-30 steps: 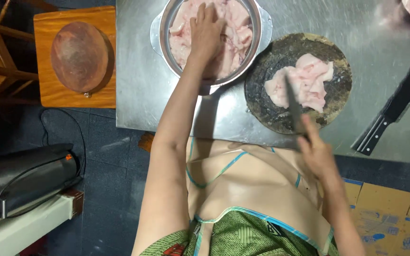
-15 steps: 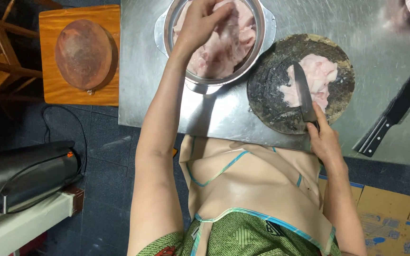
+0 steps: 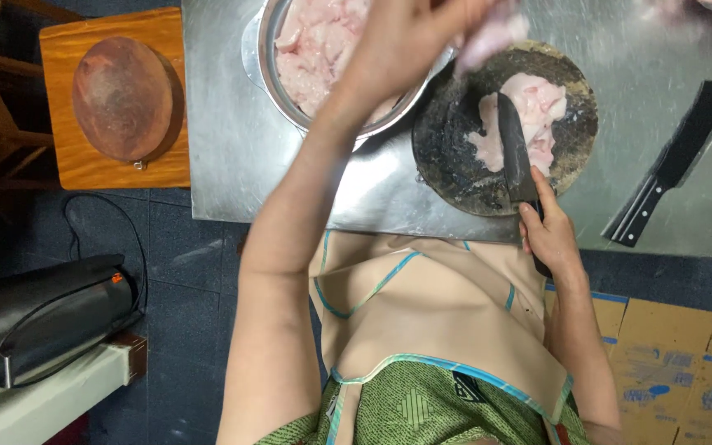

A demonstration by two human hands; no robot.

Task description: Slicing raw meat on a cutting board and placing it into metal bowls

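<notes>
A round wooden board sits unused on a stool at far left. The left hand lifts a blurred meat piece from the bowl; it could slip onto the steel table. The right hand grips a knife on the chopping block, near the table edge; a cleaver lies at right

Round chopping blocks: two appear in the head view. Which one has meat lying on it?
The dark round block on the steel table, by the right hand with its knife, bears pale meat. The reddish-brown block on the wooden stool is bare.
</notes>
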